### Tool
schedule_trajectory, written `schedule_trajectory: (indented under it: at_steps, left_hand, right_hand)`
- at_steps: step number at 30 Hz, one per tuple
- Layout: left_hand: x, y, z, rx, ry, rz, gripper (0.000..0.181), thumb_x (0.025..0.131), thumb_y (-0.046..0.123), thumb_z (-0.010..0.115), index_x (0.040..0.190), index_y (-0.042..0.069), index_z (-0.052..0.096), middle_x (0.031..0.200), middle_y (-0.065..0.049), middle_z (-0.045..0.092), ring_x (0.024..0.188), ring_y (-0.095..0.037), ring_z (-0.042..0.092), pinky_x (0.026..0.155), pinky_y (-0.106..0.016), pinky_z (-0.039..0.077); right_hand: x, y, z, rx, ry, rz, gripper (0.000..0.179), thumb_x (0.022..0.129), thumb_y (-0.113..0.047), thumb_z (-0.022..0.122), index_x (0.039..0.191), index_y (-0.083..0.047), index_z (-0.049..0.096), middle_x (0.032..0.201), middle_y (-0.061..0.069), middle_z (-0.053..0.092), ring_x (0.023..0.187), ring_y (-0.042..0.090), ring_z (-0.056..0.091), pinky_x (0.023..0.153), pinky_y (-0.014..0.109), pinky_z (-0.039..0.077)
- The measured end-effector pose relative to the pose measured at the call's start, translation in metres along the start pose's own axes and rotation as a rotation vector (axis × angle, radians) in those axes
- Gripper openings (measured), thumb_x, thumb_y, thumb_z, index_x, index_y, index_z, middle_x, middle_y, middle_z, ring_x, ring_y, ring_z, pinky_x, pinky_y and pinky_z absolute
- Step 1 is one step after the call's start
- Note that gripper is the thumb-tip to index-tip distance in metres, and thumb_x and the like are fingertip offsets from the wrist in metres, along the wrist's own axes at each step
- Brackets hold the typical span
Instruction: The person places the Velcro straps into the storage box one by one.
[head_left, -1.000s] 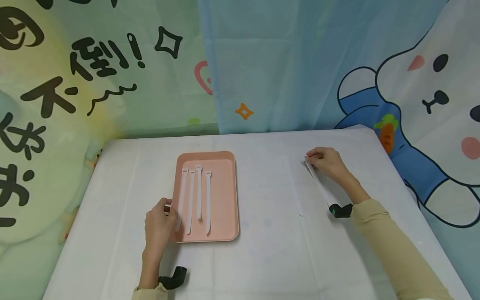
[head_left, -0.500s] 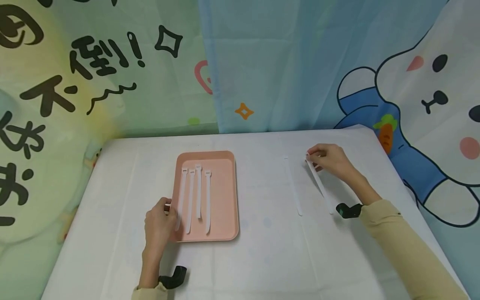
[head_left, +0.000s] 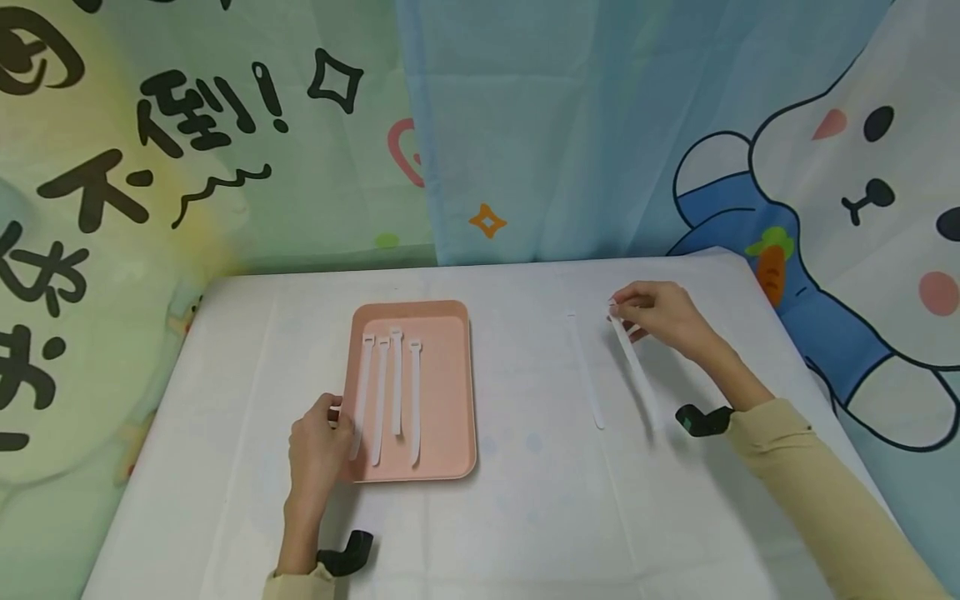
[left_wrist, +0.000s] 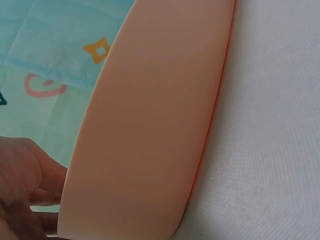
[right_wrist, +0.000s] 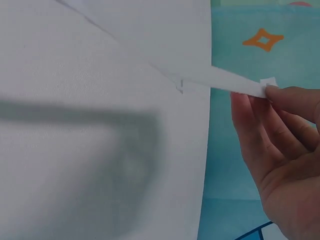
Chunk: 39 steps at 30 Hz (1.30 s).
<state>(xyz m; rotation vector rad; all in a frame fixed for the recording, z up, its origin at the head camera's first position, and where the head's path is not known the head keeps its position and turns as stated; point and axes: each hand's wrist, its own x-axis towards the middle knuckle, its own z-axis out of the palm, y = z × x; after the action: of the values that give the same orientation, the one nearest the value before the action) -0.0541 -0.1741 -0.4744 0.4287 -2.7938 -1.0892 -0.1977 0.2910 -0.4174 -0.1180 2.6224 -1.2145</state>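
A pink tray (head_left: 442,400) carries several white cable ties (head_left: 416,400), lying lengthwise side by side, each with a slotted head at the far end. My left hand (head_left: 318,450) holds the tray's left edge; the left wrist view shows the fingers (left_wrist: 47,172) at the rim of its wall (left_wrist: 145,125). On the right, my right hand (head_left: 660,317) pinches another white cable tie (head_left: 633,358) by its head, between thumb and fingers. Its strip slants down toward me over the table, and its shadow falls beside it. Another white cable tie (head_left: 587,375) lies flat between the tray and my right hand.
A white cloth (head_left: 525,517) covers the table, and the loose tie nearly blends into it. Printed curtains (head_left: 525,125) hang behind the table's far edge. Each wrist wears a black camera mount (head_left: 701,421).
My right hand has moved slightly away from me and raised the cable tie, whose near end has swung a little left. The left hand and the tray stay put.
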Motion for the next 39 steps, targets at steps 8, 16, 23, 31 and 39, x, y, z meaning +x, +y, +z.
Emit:
schedule_trajectory:
  at_steps: [8, 16, 23, 31, 39]
  left_hand:
    - [0.0, -0.001, -0.001, 0.002, 0.01, 0.002, 0.026, 0.093, 0.0, 0.056, 0.114, -0.01, 0.067, 0.094, -0.029, 0.074, 0.078, -0.039, 0.073, 0.059, -0.045, 0.056]
    - [0.001, -0.001, -0.001, -0.001, 0.009, -0.005, 0.026, 0.093, 0.0, 0.056, 0.114, -0.009, 0.068, 0.093, -0.028, 0.074, 0.076, -0.038, 0.073, 0.057, -0.042, 0.054]
    - [0.001, -0.002, -0.001, -0.009, 0.005, -0.009, 0.027, 0.092, 0.001, 0.056, 0.115, -0.008, 0.068, 0.095, -0.027, 0.074, 0.079, -0.038, 0.073, 0.06, -0.045, 0.055]
    - [0.002, -0.002, -0.001, -0.016, 0.003, -0.008, 0.027, 0.092, 0.001, 0.057, 0.114, -0.007, 0.069, 0.094, -0.025, 0.075, 0.077, -0.036, 0.073, 0.059, -0.042, 0.054]
    - [0.003, -0.003, -0.001, -0.017, 0.006, 0.003, 0.026, 0.092, 0.0, 0.057, 0.114, -0.007, 0.069, 0.093, -0.025, 0.074, 0.075, -0.036, 0.072, 0.057, -0.041, 0.053]
  right_hand:
    - [-0.002, -0.008, 0.007, 0.188, -0.016, 0.017, 0.042, 0.101, -0.028, 0.066, 0.126, 0.005, 0.062, 0.111, 0.016, 0.075, 0.085, 0.013, 0.07, 0.074, 0.03, 0.061]
    - [0.001, -0.016, 0.025, 0.33, -0.018, 0.03, 0.042, 0.102, -0.026, 0.064, 0.129, 0.007, 0.059, 0.103, 0.001, 0.072, 0.085, 0.014, 0.069, 0.075, 0.03, 0.061]
    - [0.007, -0.025, 0.042, 0.442, -0.05, 0.013, 0.045, 0.1, -0.026, 0.067, 0.13, 0.007, 0.059, 0.104, 0.0, 0.071, 0.085, 0.015, 0.069, 0.076, 0.031, 0.061]
    - [0.016, -0.037, 0.063, 0.583, -0.093, 0.007, 0.036, 0.1, -0.02, 0.067, 0.124, 0.005, 0.06, 0.106, 0.001, 0.068, 0.084, 0.015, 0.068, 0.074, 0.03, 0.061]
    - [0.022, -0.048, 0.089, 0.649, -0.133, -0.016, 0.028, 0.099, -0.017, 0.068, 0.118, 0.004, 0.062, 0.104, 0.003, 0.068, 0.082, 0.016, 0.066, 0.071, 0.032, 0.061]
